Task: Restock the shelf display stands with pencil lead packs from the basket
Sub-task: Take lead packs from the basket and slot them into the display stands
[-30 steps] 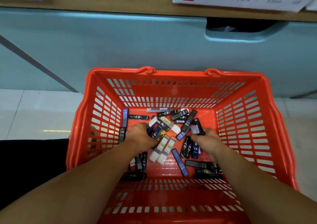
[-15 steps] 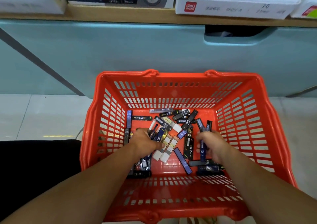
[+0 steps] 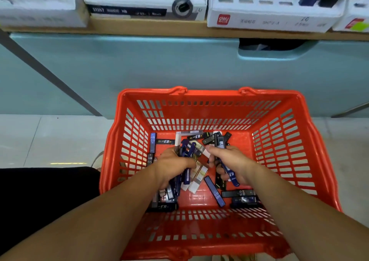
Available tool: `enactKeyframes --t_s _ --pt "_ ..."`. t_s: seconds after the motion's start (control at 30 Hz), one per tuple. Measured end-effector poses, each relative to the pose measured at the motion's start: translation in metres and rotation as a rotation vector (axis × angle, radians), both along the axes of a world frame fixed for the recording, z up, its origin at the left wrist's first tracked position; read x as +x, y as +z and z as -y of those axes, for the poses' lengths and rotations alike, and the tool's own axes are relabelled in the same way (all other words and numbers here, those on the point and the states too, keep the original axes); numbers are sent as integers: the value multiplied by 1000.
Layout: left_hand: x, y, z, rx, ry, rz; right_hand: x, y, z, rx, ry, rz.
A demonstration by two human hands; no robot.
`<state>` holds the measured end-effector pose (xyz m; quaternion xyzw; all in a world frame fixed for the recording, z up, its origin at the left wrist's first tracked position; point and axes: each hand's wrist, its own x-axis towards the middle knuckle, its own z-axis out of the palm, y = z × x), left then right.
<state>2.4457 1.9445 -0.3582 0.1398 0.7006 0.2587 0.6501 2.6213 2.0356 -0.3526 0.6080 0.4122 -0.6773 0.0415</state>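
An orange plastic basket (image 3: 283,141) sits on the floor in front of me with several pencil lead packs (image 3: 214,193) scattered on its bottom: black, blue and white ones. My left hand (image 3: 171,167) grips a bunch of blue and white packs that stick up above its fingers. My right hand (image 3: 229,161) holds several black and blue packs, some poking up, one blue pack hanging below the palm. White display stands (image 3: 273,15) stand on the wooden shelf (image 3: 151,29) above, their slots partly filled with dark packs.
A teal cabinet front (image 3: 159,71) with a recessed handle (image 3: 269,49) stands behind the basket. Pale floor tiles (image 3: 50,141) lie to the left and right. A dark trouser leg (image 3: 40,196) fills the lower left. More white stands (image 3: 139,3) line the shelf.
Both hands have closed on bunches of packs and lifted them off the basket floor, coming closer together. The view has tilted up, showing more of the shelf stands.
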Motion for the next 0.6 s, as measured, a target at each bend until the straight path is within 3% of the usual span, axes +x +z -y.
enactKeyframes --t_s 0.1,0.33,0.5,0.6 --pt "-3 23 1 34 51 86 -1 24 -4 65 26 -12" --pt "-10 99 -3 198 7 40 -13 116 -10 140 67 -62" --pt "-15 171 -5 389 -62 -19 -25 199 -13 327 200 -76" --pt "-22 222 -4 472 -113 -44 -35 250 -14 399 145 -122"
